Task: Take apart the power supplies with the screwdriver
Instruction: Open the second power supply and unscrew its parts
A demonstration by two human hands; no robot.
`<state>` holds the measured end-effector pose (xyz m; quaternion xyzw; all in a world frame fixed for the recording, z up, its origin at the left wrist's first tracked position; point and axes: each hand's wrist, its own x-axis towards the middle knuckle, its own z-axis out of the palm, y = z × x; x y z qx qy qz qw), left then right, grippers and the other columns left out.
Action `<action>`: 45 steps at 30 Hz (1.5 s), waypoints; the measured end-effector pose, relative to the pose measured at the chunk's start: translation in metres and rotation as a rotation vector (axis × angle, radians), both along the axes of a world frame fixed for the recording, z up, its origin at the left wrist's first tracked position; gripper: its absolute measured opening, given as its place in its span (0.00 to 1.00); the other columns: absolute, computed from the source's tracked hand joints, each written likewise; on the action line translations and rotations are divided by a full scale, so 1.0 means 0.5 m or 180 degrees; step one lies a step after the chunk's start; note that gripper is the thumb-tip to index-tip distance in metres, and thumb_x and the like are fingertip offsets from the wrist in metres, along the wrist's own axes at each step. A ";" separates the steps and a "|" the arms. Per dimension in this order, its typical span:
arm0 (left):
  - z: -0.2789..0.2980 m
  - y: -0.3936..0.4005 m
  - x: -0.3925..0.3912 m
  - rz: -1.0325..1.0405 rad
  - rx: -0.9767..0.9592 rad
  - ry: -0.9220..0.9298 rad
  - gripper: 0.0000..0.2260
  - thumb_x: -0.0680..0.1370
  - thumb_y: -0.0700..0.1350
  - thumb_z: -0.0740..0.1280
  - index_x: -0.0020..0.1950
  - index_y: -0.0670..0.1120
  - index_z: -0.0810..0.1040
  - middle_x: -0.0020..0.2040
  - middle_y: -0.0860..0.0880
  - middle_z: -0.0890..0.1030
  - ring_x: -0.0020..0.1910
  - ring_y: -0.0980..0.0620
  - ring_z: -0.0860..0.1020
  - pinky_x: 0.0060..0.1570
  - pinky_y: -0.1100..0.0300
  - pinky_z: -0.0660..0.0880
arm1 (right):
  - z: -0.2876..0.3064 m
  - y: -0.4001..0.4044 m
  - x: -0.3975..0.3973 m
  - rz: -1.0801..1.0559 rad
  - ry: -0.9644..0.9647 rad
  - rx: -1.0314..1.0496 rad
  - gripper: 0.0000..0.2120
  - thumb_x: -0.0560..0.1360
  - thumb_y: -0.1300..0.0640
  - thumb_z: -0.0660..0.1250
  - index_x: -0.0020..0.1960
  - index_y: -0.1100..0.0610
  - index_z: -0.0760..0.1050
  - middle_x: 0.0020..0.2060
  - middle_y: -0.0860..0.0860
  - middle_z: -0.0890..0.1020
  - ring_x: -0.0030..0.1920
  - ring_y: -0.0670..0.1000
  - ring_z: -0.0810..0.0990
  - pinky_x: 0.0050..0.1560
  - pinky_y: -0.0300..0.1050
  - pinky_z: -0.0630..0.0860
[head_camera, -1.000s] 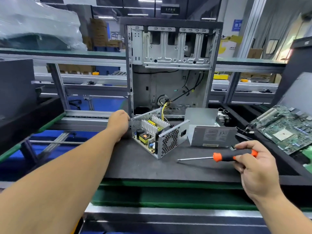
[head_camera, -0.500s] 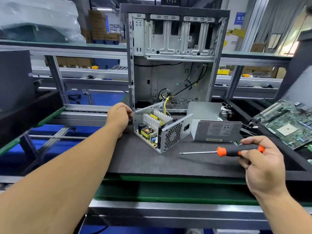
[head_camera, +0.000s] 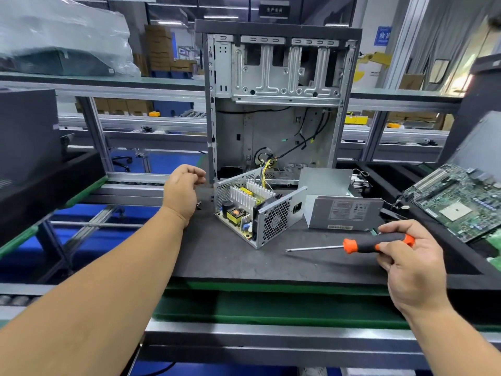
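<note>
**While the right hand holds the screwdriver, the supply sits open on the desk**

While the right hand [head_camera: 409, 256] grasps the black and orange handle of the screwdriver [head_camera: 352, 246], its shaft lies level above the desk [head_camera: 230, 256] and the tip points left, near the supply [head_camera: 256, 207] but apart from it. The supply stands near the far edge of the desk, its top off, so the heat sinks and the board show. Its cover [head_camera: 339, 207] stands just beside it, toward the right edge. The left hand [head_camera: 180, 194] is released, fingers loosely bent, holding nothing, a little left of the supply. A case [head_camera: 276, 104] stands upright behind, and a motherboard [head_camera: 458, 202] lies tilted at the right edge.
</note>
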<state>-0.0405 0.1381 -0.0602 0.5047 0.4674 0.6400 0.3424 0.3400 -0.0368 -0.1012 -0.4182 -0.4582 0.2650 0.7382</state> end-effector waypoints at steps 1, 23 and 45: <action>0.000 -0.010 0.004 -0.0108 0.0164 0.0346 0.11 0.76 0.44 0.58 0.50 0.49 0.80 0.48 0.48 0.82 0.48 0.54 0.80 0.49 0.62 0.73 | 0.002 -0.002 -0.001 -0.0002 0.0000 -0.0010 0.12 0.68 0.68 0.63 0.44 0.55 0.79 0.27 0.51 0.68 0.25 0.47 0.62 0.25 0.39 0.58; -0.019 -0.172 0.045 0.0134 0.0686 0.2170 0.12 0.74 0.45 0.65 0.53 0.61 0.72 0.40 0.58 0.80 0.38 0.58 0.78 0.33 0.61 0.71 | 0.019 -0.014 -0.008 0.0086 0.0225 -0.0118 0.11 0.65 0.67 0.61 0.40 0.55 0.79 0.28 0.53 0.66 0.24 0.46 0.61 0.24 0.35 0.60; 0.065 -0.249 0.084 0.0284 0.0520 0.3497 0.29 0.76 0.59 0.62 0.76 0.60 0.59 0.57 0.52 0.80 0.51 0.49 0.79 0.45 0.53 0.76 | 0.030 -0.023 -0.007 0.0254 0.0350 -0.0213 0.10 0.65 0.67 0.61 0.40 0.58 0.78 0.29 0.53 0.64 0.23 0.46 0.60 0.24 0.37 0.58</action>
